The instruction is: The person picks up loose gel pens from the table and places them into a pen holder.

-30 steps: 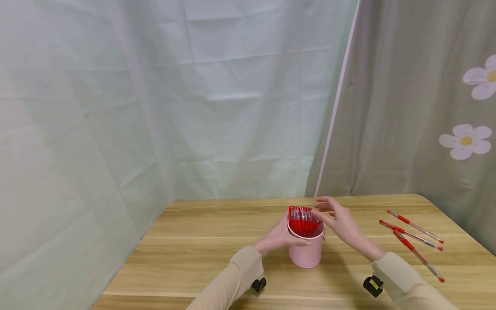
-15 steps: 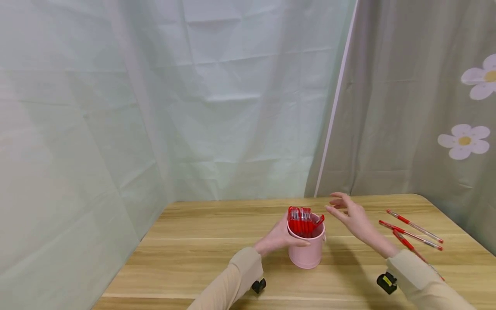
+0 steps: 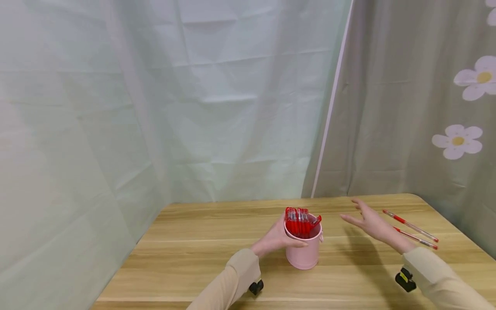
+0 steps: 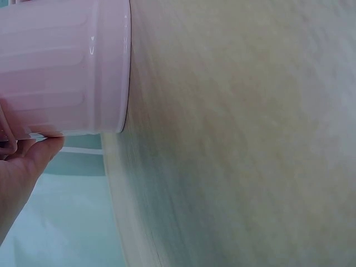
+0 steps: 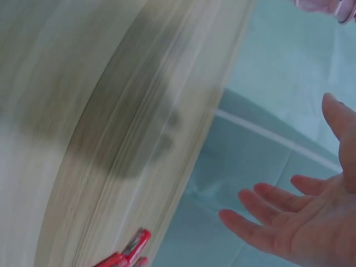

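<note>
A pink bucket-shaped cup (image 3: pixel 302 254) stands upright on the wooden table, holding several red-capped pens (image 3: pixel 297 221). One more red pen (image 3: pixel 316 221) leans apart from that bunch at the cup's right rim. My left hand (image 3: pixel 274 239) grips the cup from its left side, thumb across the front near the rim. In the left wrist view the cup's lower wall (image 4: pixel 61 67) shows with part of the hand behind it. To the right of the cup, my right hand (image 3: pixel 373 224) hovers above the table with fingers spread, holding nothing; its palm (image 5: pixel 322 233) faces the right wrist camera.
Loose red pens lie on the table's right side: one farther back (image 3: pixel 410 225), another nearer (image 3: pixel 416 238) partly hidden by the right arm. Pale curtains (image 3: pixel 240 107) hang behind the table's back edge, and a grey flowered curtain (image 3: pixel 399 107) stands at the right.
My right hand has moved away from the cup's rim to the right, toward the loose pens, and its fingers have spread. The left hand keeps its grip on the cup.
</note>
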`<action>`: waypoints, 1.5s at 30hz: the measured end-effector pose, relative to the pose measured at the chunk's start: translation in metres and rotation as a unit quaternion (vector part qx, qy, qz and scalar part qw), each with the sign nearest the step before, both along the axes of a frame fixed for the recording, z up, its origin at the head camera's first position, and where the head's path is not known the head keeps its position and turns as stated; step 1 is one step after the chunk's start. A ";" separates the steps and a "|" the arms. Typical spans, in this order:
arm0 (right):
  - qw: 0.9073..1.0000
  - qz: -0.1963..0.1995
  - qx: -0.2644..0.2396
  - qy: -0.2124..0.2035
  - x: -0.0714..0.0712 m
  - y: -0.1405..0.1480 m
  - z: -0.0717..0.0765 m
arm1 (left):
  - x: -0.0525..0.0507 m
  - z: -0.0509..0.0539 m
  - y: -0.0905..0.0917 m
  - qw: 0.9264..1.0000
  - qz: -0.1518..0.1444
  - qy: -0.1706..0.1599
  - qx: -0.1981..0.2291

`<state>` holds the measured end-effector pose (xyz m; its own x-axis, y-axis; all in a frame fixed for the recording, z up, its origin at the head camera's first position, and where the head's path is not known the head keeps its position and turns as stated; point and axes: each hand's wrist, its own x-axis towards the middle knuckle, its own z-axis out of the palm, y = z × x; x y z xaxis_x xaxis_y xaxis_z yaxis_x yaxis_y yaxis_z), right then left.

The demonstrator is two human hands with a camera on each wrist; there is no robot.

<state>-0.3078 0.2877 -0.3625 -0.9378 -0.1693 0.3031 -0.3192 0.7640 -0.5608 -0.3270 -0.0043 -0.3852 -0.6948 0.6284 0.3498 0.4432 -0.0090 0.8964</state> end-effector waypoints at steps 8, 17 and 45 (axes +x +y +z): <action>0.998 -0.014 0.054 0.011 -0.001 0.018 -0.004 | 0.007 0.009 -0.001 1.000 0.000 -0.008 -0.008; 0.980 -0.042 0.186 0.052 -0.006 0.049 -0.011 | 0.002 0.004 0.000 1.000 -0.010 -0.014 -0.001; 0.957 -0.053 0.272 0.089 -0.021 0.100 -0.048 | 0.004 0.005 -0.001 1.000 0.008 -0.019 -0.013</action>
